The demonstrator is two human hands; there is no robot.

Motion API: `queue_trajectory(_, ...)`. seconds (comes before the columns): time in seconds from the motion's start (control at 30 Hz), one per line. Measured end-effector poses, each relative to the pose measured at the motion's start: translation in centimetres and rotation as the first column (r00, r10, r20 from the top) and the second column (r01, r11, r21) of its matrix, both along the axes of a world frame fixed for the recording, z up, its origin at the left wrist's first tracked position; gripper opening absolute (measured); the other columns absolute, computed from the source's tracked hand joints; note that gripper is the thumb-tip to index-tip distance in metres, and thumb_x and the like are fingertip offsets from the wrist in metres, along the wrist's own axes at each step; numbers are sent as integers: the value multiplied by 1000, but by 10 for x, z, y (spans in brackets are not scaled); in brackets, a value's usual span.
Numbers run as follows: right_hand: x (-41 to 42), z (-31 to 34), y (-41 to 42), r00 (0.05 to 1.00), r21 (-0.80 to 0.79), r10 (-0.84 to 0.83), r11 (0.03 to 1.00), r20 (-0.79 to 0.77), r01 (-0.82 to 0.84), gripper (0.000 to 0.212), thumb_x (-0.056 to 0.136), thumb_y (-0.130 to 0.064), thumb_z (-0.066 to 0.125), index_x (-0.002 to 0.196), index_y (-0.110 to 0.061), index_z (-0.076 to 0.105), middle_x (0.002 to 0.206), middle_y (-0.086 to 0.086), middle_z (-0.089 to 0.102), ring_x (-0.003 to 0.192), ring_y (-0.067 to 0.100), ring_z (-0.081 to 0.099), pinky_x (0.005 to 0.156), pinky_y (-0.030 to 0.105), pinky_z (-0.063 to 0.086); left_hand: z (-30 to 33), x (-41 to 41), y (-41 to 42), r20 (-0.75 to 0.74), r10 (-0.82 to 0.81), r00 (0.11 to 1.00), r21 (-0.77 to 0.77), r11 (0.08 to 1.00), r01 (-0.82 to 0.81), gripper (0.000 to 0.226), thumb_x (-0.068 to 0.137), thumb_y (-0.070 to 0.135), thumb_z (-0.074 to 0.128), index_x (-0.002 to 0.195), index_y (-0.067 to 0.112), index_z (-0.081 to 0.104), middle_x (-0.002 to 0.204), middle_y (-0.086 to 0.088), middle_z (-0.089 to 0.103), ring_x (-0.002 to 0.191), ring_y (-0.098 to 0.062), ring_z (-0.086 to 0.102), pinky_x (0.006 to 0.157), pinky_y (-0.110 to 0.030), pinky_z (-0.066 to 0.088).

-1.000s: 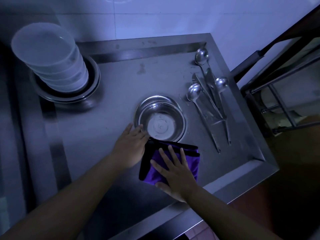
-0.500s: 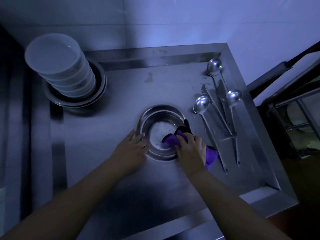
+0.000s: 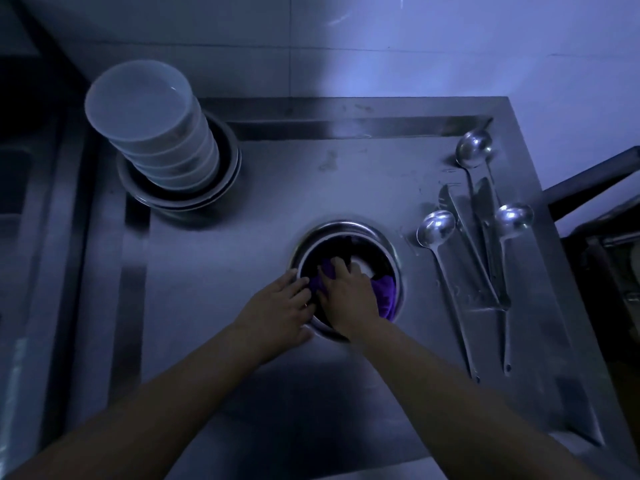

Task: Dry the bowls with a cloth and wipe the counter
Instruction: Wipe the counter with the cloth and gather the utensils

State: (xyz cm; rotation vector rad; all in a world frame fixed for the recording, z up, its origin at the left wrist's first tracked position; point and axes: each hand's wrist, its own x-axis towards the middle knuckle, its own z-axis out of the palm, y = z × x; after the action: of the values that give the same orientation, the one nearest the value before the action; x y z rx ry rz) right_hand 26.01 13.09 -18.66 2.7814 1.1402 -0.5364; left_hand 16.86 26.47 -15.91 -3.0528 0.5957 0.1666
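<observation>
Two hands: both mine, both at the steel bowl (image 3: 388,244), which I take as my landmark.
Bowl: upright on the counter (image 3: 263,209), about mid-counter, rim blurred on its near side.
Left hand (image 3: 277,311): on the bowl's near-left rim, fingers (image 3: 294,282) laid over the edge and loosely bent; they touch the rim and reach the cloth. Whether they truly grip the rim I cannot tell.
Right hand (image 3: 348,294): down inside the bowl, fingers curled onto the cloth (image 3: 384,296), pressing it against the inner wall.
Cloth: purple with a dark edge, bunched inside the bowl; part shows right of my right hand, part under my fingertips, a dark fold lies toward the bowl's far side.
Bowl floor: a pale patch shows just beyond my right fingers.
White bowls (image 3: 149,133): a stack, far left of the steel bowl, well apart from it, nested in wider steel dishes (image 3: 180,199) at the counter's back-left corner.
Spoons: three, right of the bowl. Nearest one (image 3: 435,227) just beside the rim, handle running toward me; a second (image 3: 513,217) farther right; a third (image 3: 474,147) beyond them near the back-right corner.
Flat utensils (image 3: 460,216): lying among the spoon handles; kind unclear in the dim light.
Counter near spoons: wet glints.
Wall (image 3: 381,46): pale tile behind the counter.
</observation>
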Motion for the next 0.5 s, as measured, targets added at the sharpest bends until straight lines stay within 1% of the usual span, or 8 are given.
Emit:
queue_trajectory(0.07, -2, 4, -13, 993, 2, 98, 995, -66, -98, 38, 94, -35, 42, 128, -22, 53, 139, 5, 35, 109, 33, 39, 81, 41, 38, 0, 1, 0, 7, -8, 1000, 7, 1000, 8, 33, 70, 47, 63, 88, 23, 77, 87, 0, 71, 103, -20, 65, 101, -41, 45)
queue_trajectory(0.13, 0, 8, -23, 982, -29, 149, 988, -114, -153, 32, 93, -30, 43, 116, -20, 63, 135, 4, 38, 108, 32, 40, 79, 39, 35, -1, 1, -1, 12, -28, 1000, 11, 1000, 28, 32, 71, 46, 64, 90, 24, 76, 87, 0, 71, 101, -21, 66, 101, -42, 46)
queue_trajectory(0.2, 3, 12, -31, 976, -56, 196, 978, -98, -202, 29, 90, -24, 45, 107, -18, 68, 127, 3, 43, 105, 30, 42, 74, 36, 30, 0, 0, -1, 16, -35, 999, 25, 999, 34, 31, 71, 45, 66, 90, 23, 76, 88, -1, 72, 100, -22, 66, 100, -43, 46)
queue_trajectory(0.27, 8, 16, -38, 969, -81, 244, 966, -36, -246, 28, 90, -22, 46, 105, -21, 70, 121, 2, 47, 103, 30, 45, 74, 35, 27, 0, 1, -2, 28, -39, 999, 23, 999, 38, 31, 73, 43, 63, 89, 20, 77, 89, -3, 73, 99, -23, 67, 98, -43, 48)
queue_trajectory(0.33, 16, 20, -44, 964, -105, 262, 961, 51, -255, 26, 92, -25, 48, 105, -24, 71, 116, 1, 51, 101, 28, 46, 75, 35, 29, 3, 2, -2, 40, -38, 998, -9, 999, 39, 34, 76, 39, 51, 85, 18, 77, 87, -4, 72, 98, -24, 67, 96, -44, 49)
queue_trajectory(0.4, 26, 20, -46, 954, -129, 257, 962, 153, -239, 23, 92, -25, 51, 102, -22, 71, 108, 2, 55, 96, 27, 49, 76, 35, 33, 4, 3, -2, 33, -43, 999, -44, 998, 44, 40, 76, 36, 42, 81, 17, 76, 85, -4, 72, 101, -24, 67, 95, -44, 50)
queue_trajectory(0.47, 35, 21, -40, 946, -143, 245, 966, 215, -217, 20, 89, -22, 53, 98, -21, 72, 103, 2, 56, 91, 26, 52, 74, 35, 38, 3, 3, -2, 10, -46, 999, -47, 998, 46, 38, 77, 38, 44, 82, 18, 76, 90, -4, 73, 106, -23, 65, 95, -43, 50)
queue_trajectory(0.5, 36, 22, -34, 942, -155, 243, 965, 233, -210, 19, 88, -21, 54, 95, -23, 72, 100, 1, 57, 88, 24, 54, 72, 34, 40, 1, 3, -1, 3, -49, 999, -34, 998, 49, 34, 76, 40, 50, 83, 19, 76, 94, -4, 74, 107, -22, 65, 95, -41, 50)
